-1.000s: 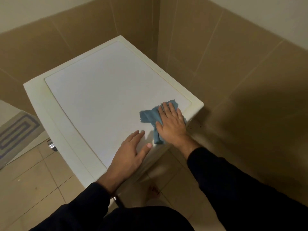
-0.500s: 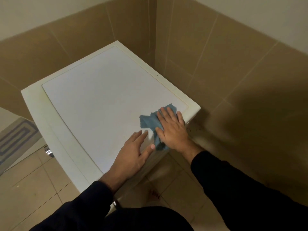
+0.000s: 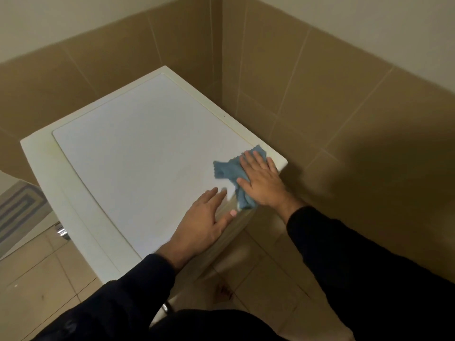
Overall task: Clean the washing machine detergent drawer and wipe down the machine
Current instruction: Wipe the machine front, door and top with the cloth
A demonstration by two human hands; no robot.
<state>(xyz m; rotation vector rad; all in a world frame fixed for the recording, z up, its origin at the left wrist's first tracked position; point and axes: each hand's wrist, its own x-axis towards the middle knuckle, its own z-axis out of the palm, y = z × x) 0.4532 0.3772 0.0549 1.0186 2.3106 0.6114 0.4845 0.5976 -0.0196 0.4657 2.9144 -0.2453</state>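
the step in hand looks like wiping the flat white top of the washing machine, which stands in the corner of tan tiled walls. the right hand lies flat, fingers spread and pressed down on a crumpled blue microfibre cloth near the top's right corner; it pins the cloth under the palm and does not pinch it. the left hand rests open, fingers splayed, on the near edge just beside the cloth, holding nothing.

to do this well, i judge the cloth should be spread flatter so more of it meets the surface, then drawn in overlapping passes from the far corner toward the body, with even palm pressure. the raised rim around the panel likely traps grime, so a fingertip through the cloth should trace it. the detergent drawer is not in view.
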